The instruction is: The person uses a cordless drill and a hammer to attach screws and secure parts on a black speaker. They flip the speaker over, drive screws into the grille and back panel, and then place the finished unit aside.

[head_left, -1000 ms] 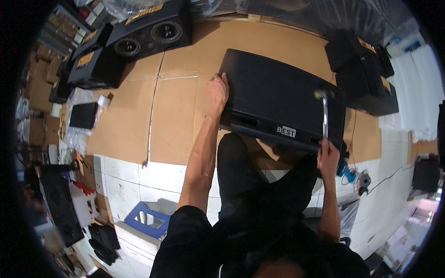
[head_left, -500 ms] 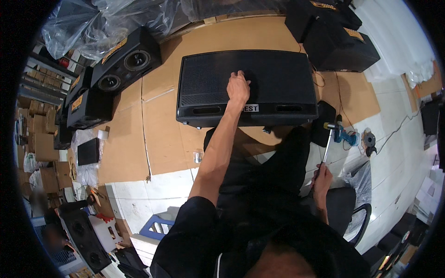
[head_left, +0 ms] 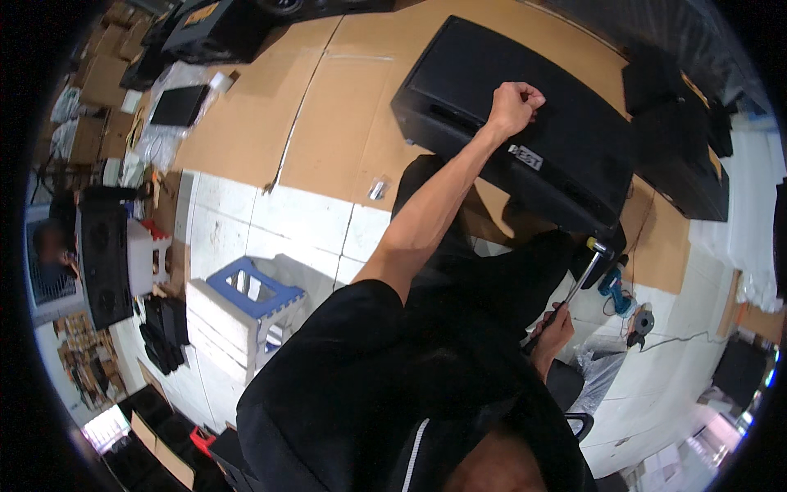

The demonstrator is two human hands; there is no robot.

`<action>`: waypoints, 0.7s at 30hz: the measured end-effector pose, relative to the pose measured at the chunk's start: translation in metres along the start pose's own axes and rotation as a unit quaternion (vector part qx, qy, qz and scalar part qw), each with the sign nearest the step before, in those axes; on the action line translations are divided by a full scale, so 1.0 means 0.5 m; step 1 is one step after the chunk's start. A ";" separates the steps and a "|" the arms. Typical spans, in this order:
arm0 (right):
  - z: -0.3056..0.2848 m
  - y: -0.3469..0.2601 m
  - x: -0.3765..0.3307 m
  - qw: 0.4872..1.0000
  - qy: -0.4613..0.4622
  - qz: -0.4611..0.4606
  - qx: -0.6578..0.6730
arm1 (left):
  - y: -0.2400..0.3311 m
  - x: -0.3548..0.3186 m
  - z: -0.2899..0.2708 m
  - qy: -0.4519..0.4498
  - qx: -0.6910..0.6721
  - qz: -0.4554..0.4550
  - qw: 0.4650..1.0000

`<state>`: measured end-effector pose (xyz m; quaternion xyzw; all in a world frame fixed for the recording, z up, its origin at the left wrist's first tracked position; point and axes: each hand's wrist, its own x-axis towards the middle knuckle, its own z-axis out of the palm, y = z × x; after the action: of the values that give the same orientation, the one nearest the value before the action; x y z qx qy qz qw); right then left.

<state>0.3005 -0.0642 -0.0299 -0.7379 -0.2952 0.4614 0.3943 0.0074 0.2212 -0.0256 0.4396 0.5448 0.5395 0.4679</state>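
Observation:
A large black speaker cabinet (head_left: 566, 107) with a dark grille front lies on cardboard in front of me. My left hand (head_left: 514, 109) is over its upper face, fingers curled in; whether anything is between them, or whether they touch the face, I cannot make out. Below it, a small light label plate (head_left: 525, 157) is fixed near the cabinet's near edge. My right hand (head_left: 555, 330) grips a mallet (head_left: 584, 275) by its dark handle. The mallet's metal shaft points up and away, its yellow-and-black head close to the cabinet's near right corner.
A blue-green cordless drill (head_left: 615, 289) and a round dark tool (head_left: 641, 324) lie on the tiles at right. More black speakers (head_left: 680, 139) stand at far right. A blue-topped step stool (head_left: 254, 283) is at left. Another person (head_left: 56, 246) is at far left.
My view has swung left, shifting the cabinet to the upper right and tilting it in the picture. The left hand stays over the cabinet, its fingers more curled. The mallet stays in my right hand.

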 end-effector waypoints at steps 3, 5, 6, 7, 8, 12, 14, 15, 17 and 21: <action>-0.024 0.037 0.009 0.999 -0.010 0.004 -0.039 | -0.009 -0.121 -0.067 0.013 -0.335 -0.056 0.940; -0.032 0.042 0.001 0.998 -0.030 -0.003 -0.060 | -0.059 -0.217 -0.135 0.057 -0.352 -0.088 0.930; -0.028 0.040 -0.006 0.998 -0.028 -0.003 -0.057 | -0.105 -0.269 -0.177 0.119 -0.337 -0.109 0.928; -0.019 0.039 -0.015 0.998 -0.025 -0.004 -0.053 | -0.159 -0.312 -0.232 0.160 -0.291 -0.140 0.933; -0.011 0.040 -0.022 0.999 -0.020 -0.004 -0.048 | -0.210 -0.351 -0.281 0.229 -0.232 -0.190 0.926; -0.014 0.048 -0.012 0.991 -0.072 -0.024 -0.113 | -0.515 -0.465 -0.432 0.472 -0.102 -0.263 0.835; -0.018 0.049 -0.007 0.987 -0.104 -0.011 -0.121 | -0.574 -0.471 -0.462 0.474 0.011 -0.286 0.833; -0.019 0.047 -0.010 0.983 -0.106 -0.015 -0.150 | -0.596 -0.467 -0.475 0.476 0.065 -0.276 0.832; -0.023 0.035 -0.017 0.971 -0.107 -0.024 -0.212 | -0.622 -0.447 -0.485 0.473 0.167 -0.256 0.826; -0.073 0.083 0.002 0.958 -0.140 -0.045 -0.246 | -0.683 -0.423 -0.525 0.399 0.023 -0.266 0.877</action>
<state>0.3372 -0.0959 -0.0564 -0.7261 -0.4847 0.4546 0.1764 -0.2049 -0.0442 -0.3643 0.0365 0.7939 0.5118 0.3262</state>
